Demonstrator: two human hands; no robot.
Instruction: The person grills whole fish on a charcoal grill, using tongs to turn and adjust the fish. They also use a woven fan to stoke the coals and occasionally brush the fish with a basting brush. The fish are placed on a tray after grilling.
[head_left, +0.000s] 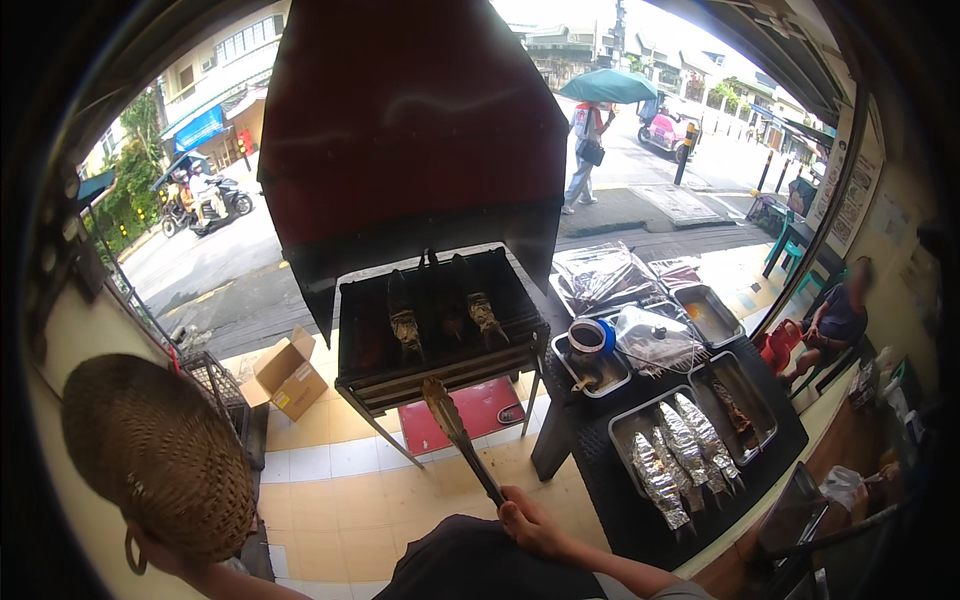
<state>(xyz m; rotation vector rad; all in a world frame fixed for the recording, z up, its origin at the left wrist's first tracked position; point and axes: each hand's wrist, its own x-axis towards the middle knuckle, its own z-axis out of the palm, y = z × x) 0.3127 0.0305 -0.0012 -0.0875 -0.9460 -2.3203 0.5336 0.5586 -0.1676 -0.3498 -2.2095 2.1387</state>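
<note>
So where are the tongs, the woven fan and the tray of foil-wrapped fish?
tongs point(455, 435), head view, middle of the blades.
woven fan point(155, 455), head view, centre of the weave.
tray of foil-wrapped fish point(622, 428), head view, left rim.

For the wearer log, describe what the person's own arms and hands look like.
Both forearms are bare, with no sleeves in view. The right hand is ungloved, with no ring or watch visible. The left hand is mostly hidden behind a woven fan, so anything worn on it cannot be told.
</note>
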